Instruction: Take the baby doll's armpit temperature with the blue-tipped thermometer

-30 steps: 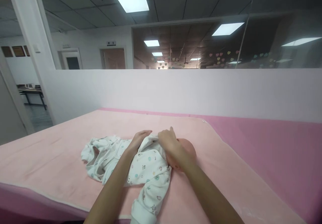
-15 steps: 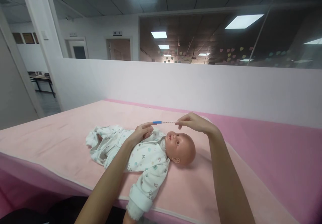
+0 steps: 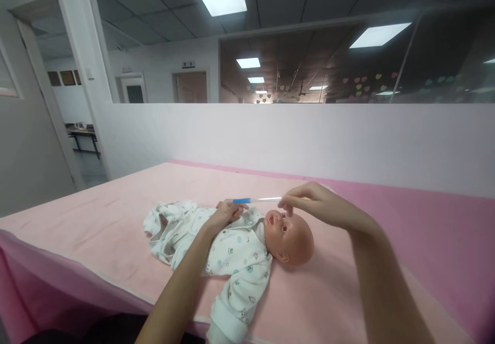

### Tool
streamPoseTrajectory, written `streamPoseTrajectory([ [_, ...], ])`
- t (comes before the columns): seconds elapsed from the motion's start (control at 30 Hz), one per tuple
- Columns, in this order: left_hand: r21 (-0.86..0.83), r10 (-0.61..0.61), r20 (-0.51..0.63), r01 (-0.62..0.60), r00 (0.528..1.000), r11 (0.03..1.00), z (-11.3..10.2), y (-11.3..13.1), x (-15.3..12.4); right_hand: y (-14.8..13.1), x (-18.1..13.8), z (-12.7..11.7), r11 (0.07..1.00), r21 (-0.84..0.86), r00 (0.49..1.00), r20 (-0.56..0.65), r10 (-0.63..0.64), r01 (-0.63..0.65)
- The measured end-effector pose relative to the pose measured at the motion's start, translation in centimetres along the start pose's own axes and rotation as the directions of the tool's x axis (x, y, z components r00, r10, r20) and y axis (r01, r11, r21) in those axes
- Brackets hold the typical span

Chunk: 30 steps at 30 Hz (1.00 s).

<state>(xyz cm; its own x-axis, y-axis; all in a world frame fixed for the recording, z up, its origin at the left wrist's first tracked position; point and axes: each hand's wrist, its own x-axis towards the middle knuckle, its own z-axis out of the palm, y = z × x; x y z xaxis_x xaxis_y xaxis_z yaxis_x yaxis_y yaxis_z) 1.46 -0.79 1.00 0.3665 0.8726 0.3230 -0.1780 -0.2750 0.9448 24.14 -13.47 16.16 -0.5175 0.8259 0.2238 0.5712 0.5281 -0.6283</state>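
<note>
A baby doll [image 3: 288, 235] in a white patterned sleepsuit [image 3: 228, 248] lies on its back on a pale pink blanket [image 3: 116, 215], head to the right. My right hand [image 3: 313, 205] hovers above the doll's face and pinches a thin clear thermometer [image 3: 257, 199] with a blue tip pointing left. My left hand [image 3: 228, 211] rests on the doll's chest by the collar, fingers curled on the cloth just under the blue tip.
The blanket covers a darker pink mattress [image 3: 436, 230] that runs to the right. A low white partition wall [image 3: 309, 137] stands behind it, with glass above. At the far left is a doorway [image 3: 50, 107] with a table beyond.
My right hand has drawn the thermometer out from the doll's collar and lifted it over the face. The left hand stays on the chest. The view shifted, so the doll's face shows now.
</note>
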Motion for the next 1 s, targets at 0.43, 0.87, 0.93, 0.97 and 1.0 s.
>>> streamPoseTrajectory([
  [0.43,0.42,-0.211,0.326,0.059,0.922,0.906,-0.2,1.5,-0.5,8.3,-14.2,11.5,0.884,0.11,0.83,-0.307,0.466,-0.455],
  [0.87,0.262,-0.205,0.22,0.145,0.954,0.954,-0.1,1.1,-0.5,5.3,-3.8,14.3,0.819,-0.484,0.763,-0.64,-0.093,-0.307],
  [0.93,0.247,-0.191,0.206,0.138,0.96,0.959,-0.1,0.9,-0.6,4.7,-0.1,16.0,0.771,-0.588,0.797,-0.575,-0.186,-0.244],
  [0.97,0.242,-0.179,0.191,0.13,0.965,0.962,-0.1,0.8,-0.7,4.8,1.5,16.8,0.739,-0.626,0.813,-0.549,-0.194,-0.247],
  [1.0,0.242,-0.164,0.173,0.12,0.971,0.963,-0.1,0.7,-0.7,5.2,2.7,17.6,0.714,-0.647,0.825,-0.536,-0.177,-0.267],
])
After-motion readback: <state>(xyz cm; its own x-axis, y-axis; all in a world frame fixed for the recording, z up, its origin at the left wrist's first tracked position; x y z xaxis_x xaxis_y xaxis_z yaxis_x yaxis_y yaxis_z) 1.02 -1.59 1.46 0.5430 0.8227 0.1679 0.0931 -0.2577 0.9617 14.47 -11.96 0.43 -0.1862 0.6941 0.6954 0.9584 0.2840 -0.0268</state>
